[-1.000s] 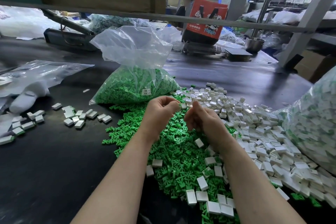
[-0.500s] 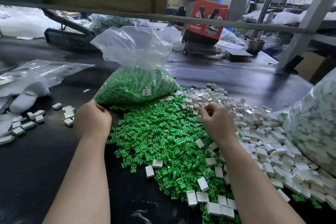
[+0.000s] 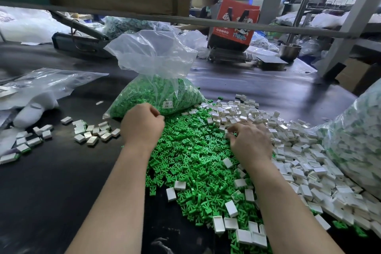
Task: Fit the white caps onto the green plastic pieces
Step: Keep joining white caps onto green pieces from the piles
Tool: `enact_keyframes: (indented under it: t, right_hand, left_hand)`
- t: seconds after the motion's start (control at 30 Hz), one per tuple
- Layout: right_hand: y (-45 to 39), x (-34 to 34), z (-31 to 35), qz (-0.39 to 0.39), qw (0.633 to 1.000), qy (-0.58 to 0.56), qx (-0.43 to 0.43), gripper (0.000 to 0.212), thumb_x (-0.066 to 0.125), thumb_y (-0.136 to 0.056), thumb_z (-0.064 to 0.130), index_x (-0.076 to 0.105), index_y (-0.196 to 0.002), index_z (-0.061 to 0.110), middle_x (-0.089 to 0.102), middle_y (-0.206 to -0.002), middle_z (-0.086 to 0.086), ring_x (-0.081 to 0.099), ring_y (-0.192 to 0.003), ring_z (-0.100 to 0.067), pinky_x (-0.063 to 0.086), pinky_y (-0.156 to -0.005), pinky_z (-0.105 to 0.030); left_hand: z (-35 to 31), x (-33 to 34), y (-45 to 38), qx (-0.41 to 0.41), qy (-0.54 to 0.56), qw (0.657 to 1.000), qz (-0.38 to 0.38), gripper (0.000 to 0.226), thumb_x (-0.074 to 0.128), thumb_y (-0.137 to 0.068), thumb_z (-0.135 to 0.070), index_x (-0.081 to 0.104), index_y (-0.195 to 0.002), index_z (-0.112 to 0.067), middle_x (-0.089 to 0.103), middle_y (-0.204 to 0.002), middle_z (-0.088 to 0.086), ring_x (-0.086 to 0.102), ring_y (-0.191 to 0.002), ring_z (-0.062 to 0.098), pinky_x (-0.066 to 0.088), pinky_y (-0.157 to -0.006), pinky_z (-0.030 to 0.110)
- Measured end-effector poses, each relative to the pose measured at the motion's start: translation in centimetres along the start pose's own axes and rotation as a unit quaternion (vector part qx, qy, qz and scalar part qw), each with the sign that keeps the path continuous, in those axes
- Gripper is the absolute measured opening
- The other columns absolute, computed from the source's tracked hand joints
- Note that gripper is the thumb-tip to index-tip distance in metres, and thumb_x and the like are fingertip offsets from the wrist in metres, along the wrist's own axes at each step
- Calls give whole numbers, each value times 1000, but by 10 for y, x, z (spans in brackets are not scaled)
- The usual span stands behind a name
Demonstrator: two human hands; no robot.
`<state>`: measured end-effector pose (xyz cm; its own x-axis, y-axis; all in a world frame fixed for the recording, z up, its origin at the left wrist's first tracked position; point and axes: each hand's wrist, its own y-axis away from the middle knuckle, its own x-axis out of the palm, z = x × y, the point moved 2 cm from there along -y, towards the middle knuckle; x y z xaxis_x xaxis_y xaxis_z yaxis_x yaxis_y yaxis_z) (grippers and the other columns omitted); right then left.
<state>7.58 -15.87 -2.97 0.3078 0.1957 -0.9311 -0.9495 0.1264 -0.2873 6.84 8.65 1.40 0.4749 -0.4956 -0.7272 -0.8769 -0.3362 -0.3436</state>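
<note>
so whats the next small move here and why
Probably pinch one white cap with the right hand, whose fingertips already sit among the caps; the left hand is curled at the green pieces, and what it holds is hidden.

I can read "TREND" on the red bag (image 3: 235,24). The green bag's sticker (image 3: 168,103) is too small to read.

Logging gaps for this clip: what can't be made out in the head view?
- Left hand: fingers curl away from the camera, so any green piece held is hidden.
- Right hand: its fingertips cover whichever white cap they touch.
- Bag of green pieces: label print too small.
- Right-side bag: cut by the frame edge.
</note>
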Motion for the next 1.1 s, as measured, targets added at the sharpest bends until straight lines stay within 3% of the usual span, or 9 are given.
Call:
enact_keyframes:
  t: [0.17,0.27,0.33,0.43,0.5,0.63,0.73,0.9,1.1]
  right_hand:
    - [1,-3,1,-14,999,-17,-35,22,58,-96,39,65,-115,31,66,-108,5,49,-100,-17,47,-86,-34]
    - [1,-6,5,-42,994,-81,-59,18,62,-94,37,69,-109,30,70,-102,7,52,-91,-13,41,-77,-28]
    - [2,-13,9,-63,977,-192,-68,15,68,-90,36,72,-102,29,73,-92,10,58,-83,-9,42,-75,-27]
    - [5,-22,16,-62,936,-332,-102,11,75,-84,35,76,-94,29,73,-85,16,68,-77,-3,55,-74,-32]
    - [6,-22,20,-53,926,-352,-124,13,78,-82,32,77,-93,26,74,-86,14,69,-81,-3,55,-75,-31]
    - [5,-19,18,-26,908,-396,-132,25,79,-81,20,72,-105,19,73,-89,10,68,-81,0,50,-71,-15]
    - [4,-16,14,-1,935,-336,-108,24,75,-85,21,69,-108,26,71,-91,13,69,-82,-10,56,-71,-25]
    - [6,-4,18,157,967,-153,-131,37,72,-82,49,69,-117,36,56,-123,5,45,-119,-16,38,-105,-39]
    - [3,-5,21,129,967,-163,-150,10,74,-83,41,72,-92,39,61,-110,8,50,-111,-14,35,-88,-29]
  left_hand:
    - [-34,27,17,60,71,990,109,6,67,-88,-24,69,-85,-20,66,-76,-8,62,-72,8,47,-60,23]
    - [-43,40,25,52,152,971,178,9,68,-89,-26,68,-83,-20,67,-76,-8,61,-73,4,48,-64,22]
    - [-49,48,30,16,220,948,229,16,65,-93,-29,70,-85,-16,71,-81,-1,64,-73,9,52,-68,27]
    - [-53,56,34,-53,310,903,291,26,58,-97,-33,70,-92,-10,73,-81,2,61,-62,6,48,-54,21]
    - [-53,58,35,-71,365,877,305,27,58,-97,-29,72,-93,-6,73,-78,2,59,-59,5,46,-53,19]
    - [-47,56,32,-82,441,836,315,8,68,-90,-14,73,-92,-7,73,-77,4,63,-61,6,52,-57,19]
    - [-42,54,29,-91,491,806,318,8,73,-83,-8,72,-91,-9,75,-80,7,67,-67,12,55,-60,20]
    - [-40,52,28,-95,549,773,305,29,77,-67,-13,70,-94,-5,76,-91,12,73,-77,18,56,-65,22]
    - [-39,54,27,-83,549,780,288,22,77,-69,-5,68,-89,-6,76,-93,12,73,-84,20,59,-71,26]
